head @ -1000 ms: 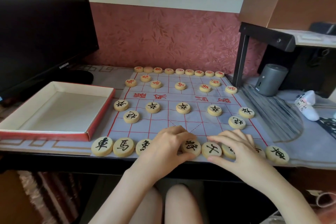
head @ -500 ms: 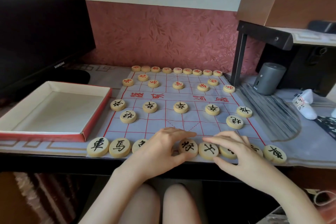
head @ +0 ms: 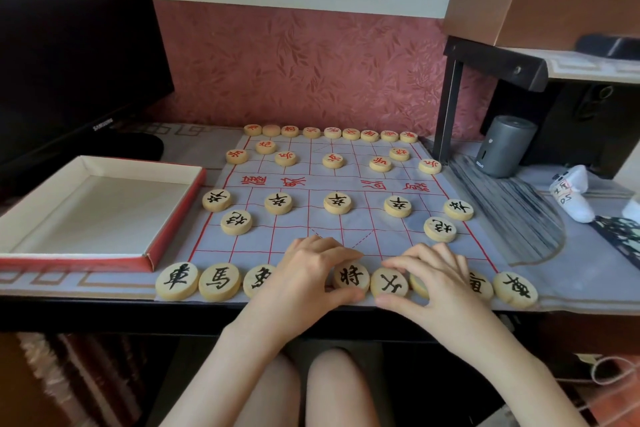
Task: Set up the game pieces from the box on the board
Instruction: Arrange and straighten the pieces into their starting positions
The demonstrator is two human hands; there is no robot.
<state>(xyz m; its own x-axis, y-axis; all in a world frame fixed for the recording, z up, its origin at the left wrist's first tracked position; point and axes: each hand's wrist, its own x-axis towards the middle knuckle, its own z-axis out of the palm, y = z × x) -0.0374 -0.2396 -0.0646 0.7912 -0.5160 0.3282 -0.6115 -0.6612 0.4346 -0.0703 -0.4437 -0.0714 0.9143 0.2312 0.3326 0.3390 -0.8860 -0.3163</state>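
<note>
A cloth board point(head: 377, 236) with red grid lines lies on the desk. Red-lettered wooden discs point(head: 332, 160) fill its far rows and black-lettered discs point(head: 337, 202) its near rows. The box point(head: 173, 215), red outside and white inside, stands empty to the left. My left hand point(head: 308, 274) pinches the black general disc point(head: 350, 277) in the middle of the nearest row, finger above and thumb below. My right hand point(head: 440, 279) pinches the black advisor disc point(head: 388, 282) beside it the same way. Both hands cover neighbouring discs in that row.
A dark monitor point(head: 69, 45) stands at the back left behind the box. A black shelf leg point(head: 448, 107), a grey cylinder point(head: 504, 146) and a white object point(head: 571, 196) sit to the right of the board. The nearest row lies at the desk's front edge.
Both hands stay on the same two discs in the nearest row with only slight finger shifts. The view has drifted a little.
</note>
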